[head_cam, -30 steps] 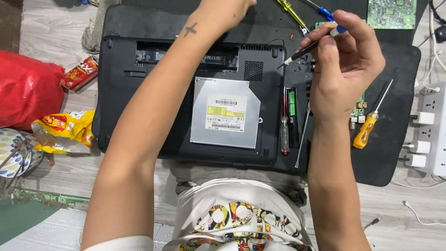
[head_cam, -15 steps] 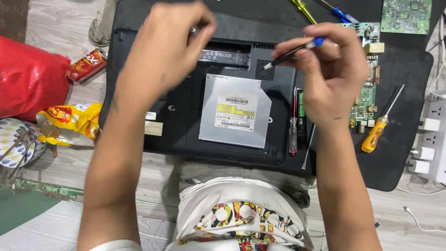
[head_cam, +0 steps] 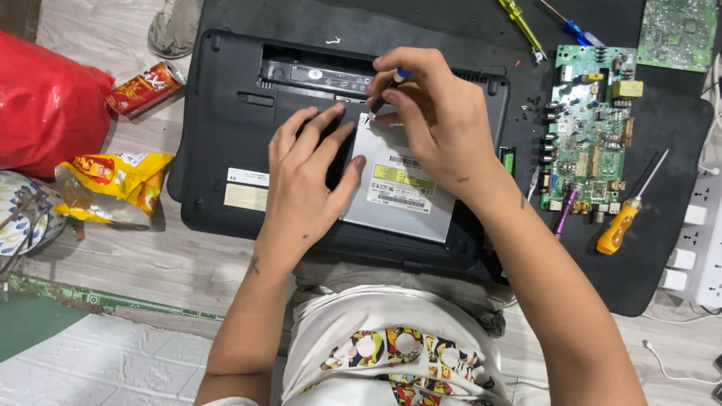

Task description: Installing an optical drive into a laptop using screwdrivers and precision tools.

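While L hand [head_cam: 310, 177] is lying flat, fingers spread, on the laptop [head_cam: 226, 143] (upside down), R hand [head_cam: 432, 120] is pinching a screwdriver [head_cam: 388, 84] w/ fingers closed.

Bare forearms with small dark tattoo marks, white shirt with a colourful cartoon print across the front
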